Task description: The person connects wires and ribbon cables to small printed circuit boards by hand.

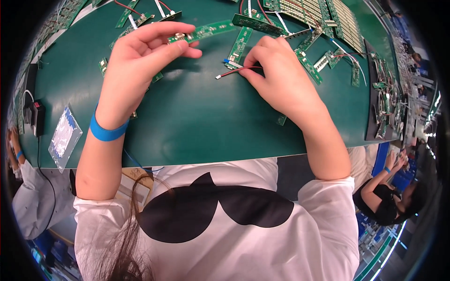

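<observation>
Two bare hands work over a green mat (197, 117) strewn with narrow green circuit boards, seen from the head camera looking down. The left hand (140, 61), a blue wristband (107, 132) on its wrist, pinches a long thin circuit strip (206, 32) between thumb and fingers, lifted just above the mat near its far side. The right hand (279, 77) is curled closed on a red and black wire (234, 71), whose white plug end lies on the mat between the two hands, just beside a short upright board (240, 46). The strip looks light and stiff but brittle, likely to flex or crack if bent, and is best held by its bare edges, clear of the small parts soldered along it. The wire looks soft and limp, easiest to steer when gripped close to the plug. More boards (309, 65) lie scattered beyond the right hand, stacked panels (328, 16) sit at the far edge, and a clear plastic bag (64, 136) rests at the left. Another person's arm (379, 180) shows at the lower right.
</observation>
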Demonstrator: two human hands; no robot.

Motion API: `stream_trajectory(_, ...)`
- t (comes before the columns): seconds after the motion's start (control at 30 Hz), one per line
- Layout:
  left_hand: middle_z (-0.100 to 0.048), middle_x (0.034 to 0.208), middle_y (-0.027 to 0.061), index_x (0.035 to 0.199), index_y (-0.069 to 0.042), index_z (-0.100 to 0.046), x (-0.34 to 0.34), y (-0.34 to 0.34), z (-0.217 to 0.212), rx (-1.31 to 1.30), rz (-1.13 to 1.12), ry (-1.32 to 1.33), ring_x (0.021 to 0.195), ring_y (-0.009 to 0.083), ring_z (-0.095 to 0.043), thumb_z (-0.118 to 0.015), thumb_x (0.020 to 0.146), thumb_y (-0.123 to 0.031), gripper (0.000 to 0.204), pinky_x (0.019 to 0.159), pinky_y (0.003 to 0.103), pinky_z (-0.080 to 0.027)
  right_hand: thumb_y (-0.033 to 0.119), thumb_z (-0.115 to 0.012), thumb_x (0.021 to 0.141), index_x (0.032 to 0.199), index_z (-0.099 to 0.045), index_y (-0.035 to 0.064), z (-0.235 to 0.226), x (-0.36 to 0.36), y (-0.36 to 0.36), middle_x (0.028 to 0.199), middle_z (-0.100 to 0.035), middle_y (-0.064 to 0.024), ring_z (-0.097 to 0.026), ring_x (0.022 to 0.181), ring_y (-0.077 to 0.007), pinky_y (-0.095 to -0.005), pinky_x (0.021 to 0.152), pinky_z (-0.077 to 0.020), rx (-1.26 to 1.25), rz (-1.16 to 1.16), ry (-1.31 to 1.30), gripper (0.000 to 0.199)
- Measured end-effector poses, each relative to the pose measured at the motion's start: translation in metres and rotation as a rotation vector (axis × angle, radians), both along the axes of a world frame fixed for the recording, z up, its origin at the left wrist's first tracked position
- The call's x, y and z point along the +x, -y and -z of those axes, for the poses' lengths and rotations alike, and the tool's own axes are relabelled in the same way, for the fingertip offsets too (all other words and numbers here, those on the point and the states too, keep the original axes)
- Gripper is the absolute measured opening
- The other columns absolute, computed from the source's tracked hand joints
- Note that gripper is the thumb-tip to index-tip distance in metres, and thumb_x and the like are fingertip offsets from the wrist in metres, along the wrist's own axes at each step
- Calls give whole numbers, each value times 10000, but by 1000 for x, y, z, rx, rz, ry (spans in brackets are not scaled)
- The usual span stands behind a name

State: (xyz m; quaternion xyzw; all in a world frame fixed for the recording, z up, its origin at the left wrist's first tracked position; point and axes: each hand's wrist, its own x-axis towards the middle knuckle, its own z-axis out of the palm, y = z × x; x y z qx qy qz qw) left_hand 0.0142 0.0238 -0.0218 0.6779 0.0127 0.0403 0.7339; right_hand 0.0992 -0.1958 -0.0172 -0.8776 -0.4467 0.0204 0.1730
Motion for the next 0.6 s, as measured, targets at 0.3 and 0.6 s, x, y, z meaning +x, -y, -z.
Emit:
stream_trajectory(0.3, -648, 953, 138, 1182, 48, -495, -7, 21, 2, -132, 144, -243, 875, 160, -636, -545, 837, 7, 351, 818, 244, -487, 46, -607, 810, 800, -558, -12, -12, 4, 14, 648, -575, -12, -518, 600, -44, -193, 551, -407, 362, 64, -1051, 77)
stream_trajectory(0.6, -637, 1008, 158, 1165, 45, -501, -7, 35, 9, -242, 198, -358, 939, 210, -636, -522, 856, 28, 310, 850, 280, -497, 9, -634, 815, 828, -599, -6, -17, -14, 14, 611, -534, 45, -445, 507, 11, -134, 450, -336, 348, 195, -894, 41)
